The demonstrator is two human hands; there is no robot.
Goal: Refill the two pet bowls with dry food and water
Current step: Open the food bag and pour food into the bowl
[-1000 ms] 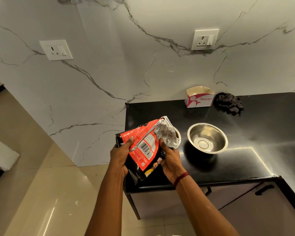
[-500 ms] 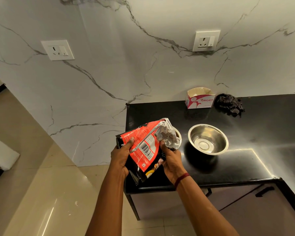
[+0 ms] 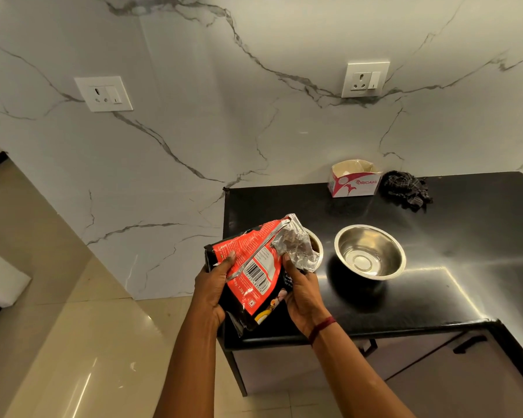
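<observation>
Marbled white wall (image 3: pixel 194 131) backs a black counter (image 3: pixel 435 282) filling the right half of the frame. At lower centre the left hand (image 3: pixel 213 289) grips one side of a red-and-black pet food bag (image 3: pixel 254 267). The bag's foil mouth tilts over a steel bowl (image 3: pixel 317 247) that is mostly hidden behind it. The right hand (image 3: pixel 304 292) clasps the bag's other side. Further right sits a second steel bowl (image 3: pixel 370 251), with a cardboard box (image 3: pixel 354 179) and a dark cloth (image 3: pixel 406 188) behind it.
</observation>
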